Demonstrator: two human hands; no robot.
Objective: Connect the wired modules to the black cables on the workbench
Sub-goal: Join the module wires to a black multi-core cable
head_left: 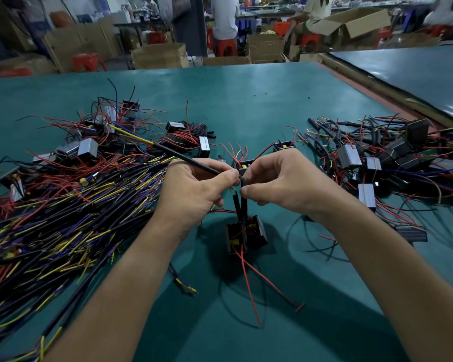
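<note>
Left hand (194,189): is pinching the near end of a black cable (183,158) between thumb and forefinger, the other fingers curling underneath.
Right hand (280,181): is pinching the top of the black leads (239,205) between thumb and forefinger, its fingertips meeting those of the left hand.
Black cable: is running from the left pinch away to the far left, where its yellow end is lying over the left clutter.
Module (246,233): is sitting straight below the hands, near the middle; the two black leads are rising from it to the fingertips. Whether it is hanging or resting on the mat cannot be told.
Red wires (249,280): are trailing from the module toward the near edge.
Small open box (246,163): is showing just beyond the fingertips, with red wires sticking up.
Heap of cables (63,218): is spreading across the left, black with yellow and purple ends.
Left modules (89,147): are lying tangled in red wire at the far left.
Right modules (377,163): are lying piled at the right, already joined to black cables.
Green mat (246,100): is covering the workbench.
Cardboard boxes (158,56): are standing beyond the far edge, beside red stools (88,61).
</note>
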